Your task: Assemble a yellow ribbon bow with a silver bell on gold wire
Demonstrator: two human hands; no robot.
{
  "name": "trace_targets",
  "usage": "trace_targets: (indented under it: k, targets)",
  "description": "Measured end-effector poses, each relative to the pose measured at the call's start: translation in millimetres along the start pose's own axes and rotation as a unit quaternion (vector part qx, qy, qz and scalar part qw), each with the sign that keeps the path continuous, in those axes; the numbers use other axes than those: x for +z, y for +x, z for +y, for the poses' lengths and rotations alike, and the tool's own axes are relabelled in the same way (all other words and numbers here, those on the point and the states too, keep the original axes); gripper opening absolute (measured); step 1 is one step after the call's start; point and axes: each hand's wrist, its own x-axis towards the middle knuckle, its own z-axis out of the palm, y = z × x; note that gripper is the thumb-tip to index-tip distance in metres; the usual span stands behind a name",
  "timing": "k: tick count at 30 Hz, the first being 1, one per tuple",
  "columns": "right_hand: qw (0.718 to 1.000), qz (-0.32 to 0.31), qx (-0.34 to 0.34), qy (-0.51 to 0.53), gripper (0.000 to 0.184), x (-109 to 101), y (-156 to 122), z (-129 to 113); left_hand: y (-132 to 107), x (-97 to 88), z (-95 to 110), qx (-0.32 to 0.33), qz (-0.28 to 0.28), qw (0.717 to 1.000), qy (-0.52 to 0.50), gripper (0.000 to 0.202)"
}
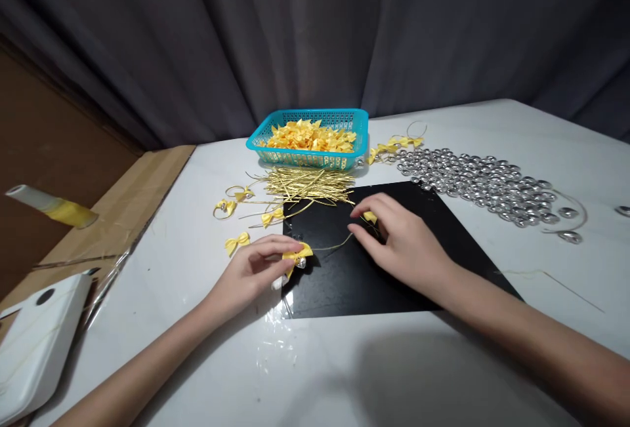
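Note:
My left hand [256,266] pinches a yellow ribbon bow [305,251] at the left edge of a black mat [339,289]. A shiny silver bell-like bead [301,262] hangs at the bow. From the bow a thin gold tie [332,246] runs right, its far end close to my right thumb. My right hand [401,243] hovers over the mat, thumb and index finger slightly apart. Partly hidden behind its fingers is another yellow bow [370,216].
A teal basket [361,135] full of yellow bows stands at the back, with a pile of gold ties [310,184] before it. Many silver beads [482,181] spread at right. Loose bows [237,242] lie at left, near a white device [39,342] on cardboard.

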Motion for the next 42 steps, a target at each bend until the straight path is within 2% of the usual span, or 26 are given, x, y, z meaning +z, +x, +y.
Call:
trace_targets:
  k: [2, 4, 6, 8, 10, 19, 24, 29, 33, 39, 42]
  targets:
    - [0.990, -0.061, 0.040, 0.122, 0.027, 9.8, -5.0, -12.5, -2.9, 3.3, 3.6, 0.004, 0.009, 1.000, -0.014, 0.017]
    - [0.955, -0.150, 0.100, 0.235, 0.032, 19.7, -9.5, -24.4, -6.3, 7.2, 6.5, 0.006, 0.014, 0.999, -0.029, 0.017]
    - [0.914, -0.194, 0.144, 0.327, 0.030, 27.2, -12.6, -33.0, -9.5, 11.2, 8.1, 0.005, 0.016, 0.999, -0.041, 0.018]
    - [0.879, -0.201, 0.157, 0.403, 0.025, 31.2, -14.2, -37.3, -11.9, 14.4, 8.8, 0.004, 0.019, 0.999, -0.044, 0.019]
    - [0.856, -0.191, 0.152, 0.455, 0.020, 32.3, -14.8, -38.0, -13.0, 16.6, 8.5, 0.003, 0.022, 0.999, -0.045, 0.019]
    - [0.802, -0.183, 0.195, 0.535, 0.017, 29.9, -16.0, -36.3, -12.9, 20.1, 3.1, -0.009, 0.042, 0.996, -0.083, 0.019]
    - [0.816, -0.185, 0.205, 0.507, 0.013, 31.3, -17.0, -35.2, -13.9, 18.0, 3.4, -0.022, -0.008, 0.996, -0.085, 0.024]
    - [0.836, -0.207, 0.186, 0.473, 0.015, 33.4, -17.5, -32.5, -11.7, 17.6, 6.0, -0.020, -0.042, 0.998, -0.035, 0.017]
    - [0.841, -0.204, 0.174, 0.470, 0.019, 32.8, -16.6, -33.3, -10.7, 20.1, 6.5, -0.025, -0.025, 0.997, -0.063, 0.016]
    - [0.829, -0.206, 0.186, 0.485, 0.017, 37.0, -16.7, -29.9, -11.4, 21.6, 4.8, -0.063, 0.006, 0.987, -0.145, 0.016]
    - [0.845, -0.197, 0.168, 0.468, 0.016, 39.7, -18.3, -27.9, -11.7, 20.4, 1.7, -0.081, 0.018, 0.983, -0.165, 0.018]
